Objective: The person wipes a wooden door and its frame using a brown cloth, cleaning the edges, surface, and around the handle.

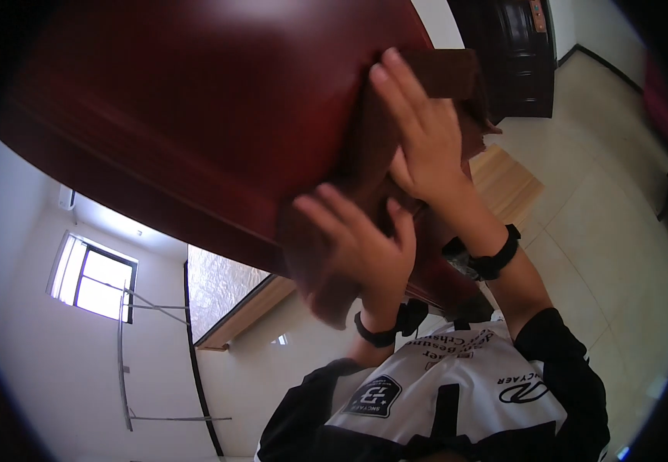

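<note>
A brown cloth [374,137], partly folded, lies over the near edge of a glossy dark red table [195,100]. Its ends hang past the edge at both sides. My left hand [364,250] rests on the cloth's left part, slightly blurred, fingers stretched and thumb apart. Farther right and higher up, my right hand [428,146] lies on the cloth with its fingers extended. Neither hand is gripping anything that I can see. The palms and whatever lies beneath them are hidden.
A light wooden piece [507,185] shows beyond the table at right. To the left are a wood-edged bed or bench [245,312] with a shiny cover, a thin metal rack [123,362] and a window [103,281]. A dark door [515,61] stands at upper right above tiled floor.
</note>
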A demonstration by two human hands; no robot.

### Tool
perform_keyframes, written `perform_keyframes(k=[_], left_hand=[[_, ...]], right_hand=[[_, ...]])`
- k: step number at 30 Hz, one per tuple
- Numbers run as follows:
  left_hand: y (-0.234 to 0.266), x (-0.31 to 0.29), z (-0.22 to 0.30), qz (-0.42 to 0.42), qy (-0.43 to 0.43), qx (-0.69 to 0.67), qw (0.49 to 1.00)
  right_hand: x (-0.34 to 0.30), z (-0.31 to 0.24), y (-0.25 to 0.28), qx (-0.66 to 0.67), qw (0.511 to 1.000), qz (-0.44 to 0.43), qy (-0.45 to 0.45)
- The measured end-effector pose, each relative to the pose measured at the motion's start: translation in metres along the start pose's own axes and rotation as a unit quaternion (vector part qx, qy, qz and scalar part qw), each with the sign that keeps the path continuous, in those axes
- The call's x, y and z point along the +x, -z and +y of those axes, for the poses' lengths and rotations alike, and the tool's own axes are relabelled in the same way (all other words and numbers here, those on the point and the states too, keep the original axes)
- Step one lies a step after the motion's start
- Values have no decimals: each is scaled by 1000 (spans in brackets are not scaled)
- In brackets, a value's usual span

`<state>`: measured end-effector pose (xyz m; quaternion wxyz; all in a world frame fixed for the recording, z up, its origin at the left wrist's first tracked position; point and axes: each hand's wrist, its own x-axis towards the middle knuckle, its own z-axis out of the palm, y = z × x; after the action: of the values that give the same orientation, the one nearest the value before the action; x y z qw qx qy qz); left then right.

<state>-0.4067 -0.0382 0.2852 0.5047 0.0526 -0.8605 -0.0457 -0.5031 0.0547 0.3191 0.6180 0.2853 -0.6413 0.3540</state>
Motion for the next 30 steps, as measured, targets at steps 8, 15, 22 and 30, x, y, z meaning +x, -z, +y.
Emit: perform_keyframes(k=[8, 15, 22, 30], left_hand=[[2, 14, -9, 60, -13, 103, 993], [-4, 17, -18, 61, -32, 110, 991], [-35, -36, -51, -53, -102, 141, 983], [-17, -45, -83, -197, -322, -66, 923]], right_hand=[[4, -12, 3, 113, 989, -9, -90], [-14, -16, 5, 306, 916, -106, -236], [-111, -16, -28, 547, 693, -186, -431], [-213, -23, -17, 583, 598, -220, -505]])
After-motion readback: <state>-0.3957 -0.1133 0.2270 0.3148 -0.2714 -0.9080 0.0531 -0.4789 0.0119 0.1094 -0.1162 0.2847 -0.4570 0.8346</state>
